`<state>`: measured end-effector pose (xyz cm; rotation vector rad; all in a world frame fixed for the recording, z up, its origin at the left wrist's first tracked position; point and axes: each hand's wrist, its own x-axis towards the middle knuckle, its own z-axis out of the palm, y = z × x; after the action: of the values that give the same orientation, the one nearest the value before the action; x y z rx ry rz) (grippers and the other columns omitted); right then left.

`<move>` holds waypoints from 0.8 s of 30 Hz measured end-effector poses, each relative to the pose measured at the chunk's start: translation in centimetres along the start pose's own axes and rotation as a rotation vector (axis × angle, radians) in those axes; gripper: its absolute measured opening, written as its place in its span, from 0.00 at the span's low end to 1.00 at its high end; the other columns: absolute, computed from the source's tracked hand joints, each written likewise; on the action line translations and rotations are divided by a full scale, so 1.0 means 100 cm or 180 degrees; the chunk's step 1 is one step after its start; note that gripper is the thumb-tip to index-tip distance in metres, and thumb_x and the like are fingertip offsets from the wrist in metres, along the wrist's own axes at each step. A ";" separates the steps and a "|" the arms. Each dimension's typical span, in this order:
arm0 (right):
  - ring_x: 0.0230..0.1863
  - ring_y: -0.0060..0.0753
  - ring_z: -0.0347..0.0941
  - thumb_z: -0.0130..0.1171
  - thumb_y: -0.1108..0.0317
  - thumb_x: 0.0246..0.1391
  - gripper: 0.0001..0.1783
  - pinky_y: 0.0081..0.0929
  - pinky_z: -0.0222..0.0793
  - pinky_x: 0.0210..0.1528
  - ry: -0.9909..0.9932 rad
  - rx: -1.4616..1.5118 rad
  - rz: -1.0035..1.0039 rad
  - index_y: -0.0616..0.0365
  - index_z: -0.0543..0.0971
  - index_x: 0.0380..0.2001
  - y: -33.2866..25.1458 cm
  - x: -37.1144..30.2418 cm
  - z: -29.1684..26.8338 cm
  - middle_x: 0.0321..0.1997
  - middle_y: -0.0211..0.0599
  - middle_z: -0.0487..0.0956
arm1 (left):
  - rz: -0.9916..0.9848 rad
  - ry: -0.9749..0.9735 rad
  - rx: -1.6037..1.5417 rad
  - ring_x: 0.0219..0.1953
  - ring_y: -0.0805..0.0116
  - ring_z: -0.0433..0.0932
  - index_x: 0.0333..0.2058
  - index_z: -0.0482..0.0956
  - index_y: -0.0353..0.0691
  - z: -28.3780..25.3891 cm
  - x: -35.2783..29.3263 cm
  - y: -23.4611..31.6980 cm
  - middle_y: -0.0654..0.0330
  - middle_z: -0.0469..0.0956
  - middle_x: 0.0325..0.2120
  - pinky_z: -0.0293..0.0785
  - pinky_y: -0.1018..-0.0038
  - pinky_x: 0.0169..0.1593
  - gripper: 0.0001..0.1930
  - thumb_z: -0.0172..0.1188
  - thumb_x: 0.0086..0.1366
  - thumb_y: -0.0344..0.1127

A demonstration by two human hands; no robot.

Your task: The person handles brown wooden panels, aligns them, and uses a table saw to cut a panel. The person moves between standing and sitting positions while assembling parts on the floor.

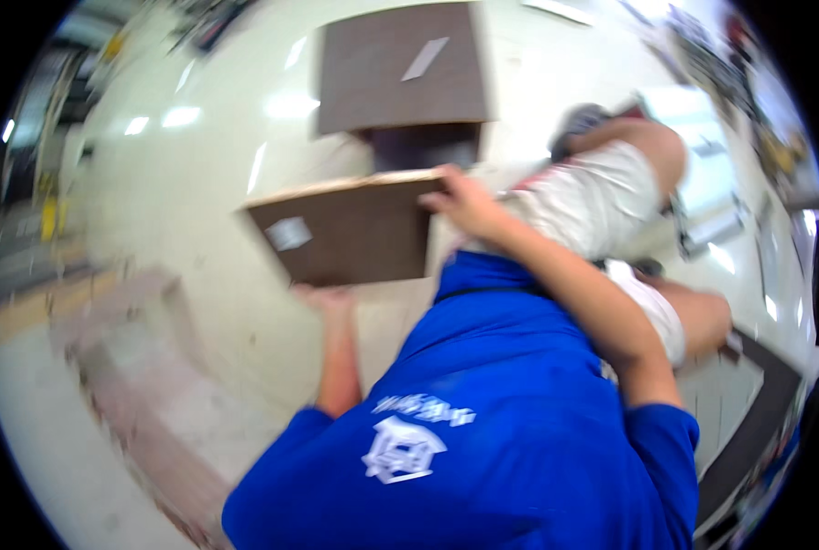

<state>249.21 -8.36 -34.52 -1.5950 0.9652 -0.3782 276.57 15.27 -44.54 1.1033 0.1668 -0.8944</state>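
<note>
A flat brown panel [345,234] with a pale top edge and a white label is held tilted in front of me. My right hand [469,203] grips its upper right corner, thumb on the facing side. Below, my left hand [327,298] holds the bottom edge, its fingers partly hidden by the panel and smeared by motion. Just beyond stands a larger brown board [382,78] bearing a white strip label, with a dark boxy part [423,147] beneath it.
Pale shiny floor [217,156] surrounds the boards. My bent legs in light shorts [588,197] are on the right, beside a whitish slab [693,137]. Cardboard-like strips [143,431] lie at left. A dark frame-like piece [748,426] lies at lower right.
</note>
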 end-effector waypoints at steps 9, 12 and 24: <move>0.49 0.23 0.68 0.65 0.70 0.52 0.27 0.24 0.66 0.52 0.2000 0.2355 -0.2732 0.62 0.66 0.52 -0.079 -0.118 -0.208 0.48 0.32 0.72 | 0.0819 -0.2179 -0.0335 0.66 0.53 0.59 0.66 0.57 0.44 0.376 -0.136 0.049 0.53 0.60 0.65 0.52 0.50 0.68 0.44 0.55 0.59 0.66; 0.39 0.23 0.72 0.63 0.60 0.57 0.22 0.23 0.70 0.44 0.3556 0.2234 -0.2534 0.63 0.72 0.48 -0.017 -0.170 -0.323 0.39 0.32 0.77 | 0.0345 -0.2499 -0.0134 0.64 0.54 0.62 0.66 0.56 0.44 0.501 -0.167 -0.036 0.51 0.64 0.62 0.55 0.53 0.68 0.39 0.51 0.65 0.62; 0.49 0.27 0.73 0.59 0.64 0.60 0.19 0.27 0.68 0.53 0.5594 0.3006 0.0368 0.68 0.73 0.49 0.250 -0.314 -0.525 0.47 0.40 0.78 | -0.0578 -0.5332 0.4050 0.51 0.64 0.73 0.50 0.73 0.31 0.692 -0.184 -0.469 0.55 0.76 0.46 0.65 0.69 0.58 0.31 0.46 0.69 0.58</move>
<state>183.97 -18.92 -35.19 0.0035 1.6608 -1.9452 211.14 -39.13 -34.69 1.0360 -1.9212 -1.8837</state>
